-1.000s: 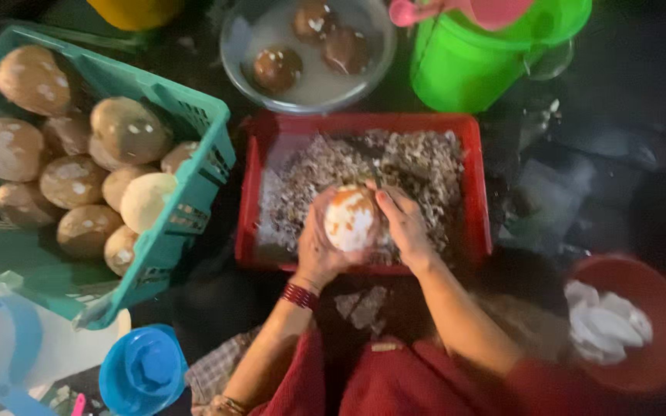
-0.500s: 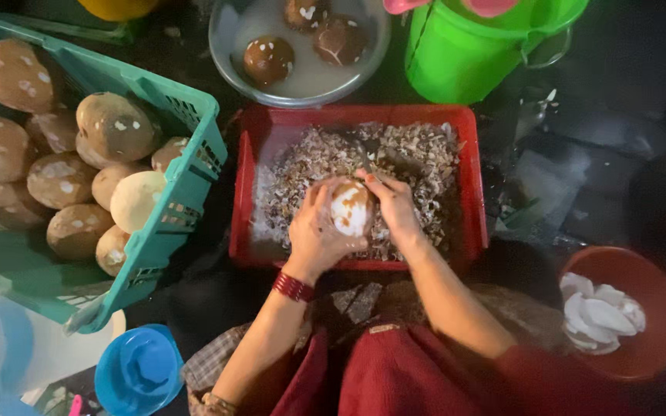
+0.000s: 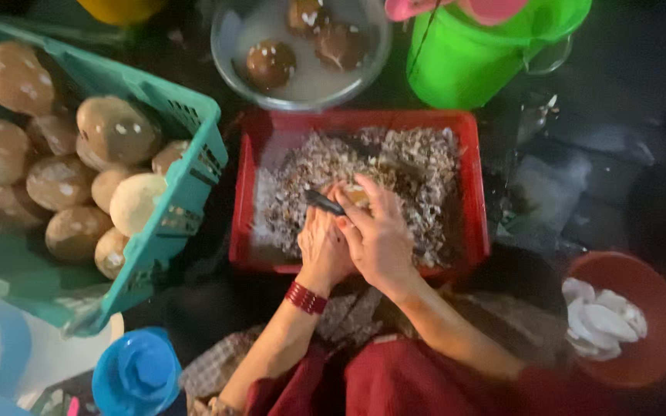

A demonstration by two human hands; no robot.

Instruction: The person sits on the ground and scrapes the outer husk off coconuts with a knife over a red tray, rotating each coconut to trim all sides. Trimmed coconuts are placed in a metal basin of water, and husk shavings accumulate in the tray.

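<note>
1. A teal basket (image 3: 194,166) on the left held brown husked coconuts (image 3: 113,131).
2. A metal bowl (image 3: 229,65) at the top held cloudy water with three dark coconuts (image 3: 270,63).
3. A green bucket (image 3: 472,62) stood just beside the bowl.
4. A round red tub (image 3: 660,308) at the right held white coconut pieces (image 3: 603,320).
5. A blue lidded container (image 3: 139,375) sat at lower left.

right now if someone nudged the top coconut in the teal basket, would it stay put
Probably not. The coconut is round and smooth and sits atop the pile near the basket rim, so it would likely roll. It looks solid, probably heavy for its size, and a firm push could send it over the rim.
</note>
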